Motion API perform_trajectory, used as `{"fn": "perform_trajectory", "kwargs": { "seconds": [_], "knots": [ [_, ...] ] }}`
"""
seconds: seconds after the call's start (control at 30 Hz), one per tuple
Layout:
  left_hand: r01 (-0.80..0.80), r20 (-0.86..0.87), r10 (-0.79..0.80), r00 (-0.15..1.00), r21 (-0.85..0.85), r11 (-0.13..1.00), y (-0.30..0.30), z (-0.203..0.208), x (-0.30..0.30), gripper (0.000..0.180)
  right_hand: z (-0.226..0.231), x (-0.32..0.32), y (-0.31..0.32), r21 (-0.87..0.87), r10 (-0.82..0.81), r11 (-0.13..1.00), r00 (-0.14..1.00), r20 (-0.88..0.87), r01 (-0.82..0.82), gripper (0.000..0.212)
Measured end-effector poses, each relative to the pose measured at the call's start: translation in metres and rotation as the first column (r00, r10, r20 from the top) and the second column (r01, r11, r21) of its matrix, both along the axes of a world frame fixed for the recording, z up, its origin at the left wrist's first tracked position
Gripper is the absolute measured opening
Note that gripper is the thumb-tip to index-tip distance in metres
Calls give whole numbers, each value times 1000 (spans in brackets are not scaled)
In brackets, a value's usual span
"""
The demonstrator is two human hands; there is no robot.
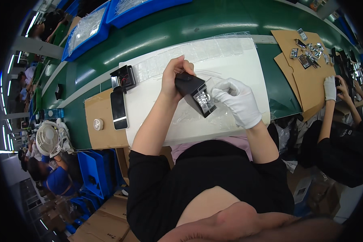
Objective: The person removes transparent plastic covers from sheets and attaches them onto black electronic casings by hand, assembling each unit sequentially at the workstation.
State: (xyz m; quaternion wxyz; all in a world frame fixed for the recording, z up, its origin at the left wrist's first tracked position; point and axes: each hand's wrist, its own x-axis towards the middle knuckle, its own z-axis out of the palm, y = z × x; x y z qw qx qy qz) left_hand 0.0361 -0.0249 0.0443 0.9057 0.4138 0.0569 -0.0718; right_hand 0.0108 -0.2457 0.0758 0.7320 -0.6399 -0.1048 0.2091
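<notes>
My left hand (175,78), bare, is wrapped round a black box-shaped housing (188,87) and holds it tilted above the white work sheet. The housing's end towards my right hand shows a shiny silver, reflector-like insert (203,100). Beside that end is my right hand (236,101), in a white glove, with its thumb and fingers pinched together. Whatever the pinch holds is too small to make out. Under both hands lies the white sheet (242,60), with thin wire-like strands and clear plastic film on it.
Left of the sheet are an open black housing (128,78) with red wires, a phone (118,109) and a small white round container (98,124) on cardboard. Several shiny parts (310,52) lie on cardboard at right, near a co-worker's gloved hand (330,88). Blue trays (105,30) stand beyond.
</notes>
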Motion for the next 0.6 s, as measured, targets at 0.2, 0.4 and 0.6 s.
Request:
{"fn": "perform_trajectory", "kwargs": {
  "seconds": [0.2, 0.4, 0.6],
  "knots": [
    [-246, 171, 193, 966, 380, 892, -16, 18, 20, 39, 2, -5, -10, -134, -86, 975, 855, 511, 178, 13],
    [-643, 636, 108, 764, 739, 203, -2, 25, 57, 23, -16, -16, -68, -470, 61, 824, 776, 628, 316, 20],
    [-189, 171, -364, 916, 982, -14, -37, 11, 2, 38, -44, -47, -83, -669, 358, 650, 632, 687, 360, 22]
  ]
}}
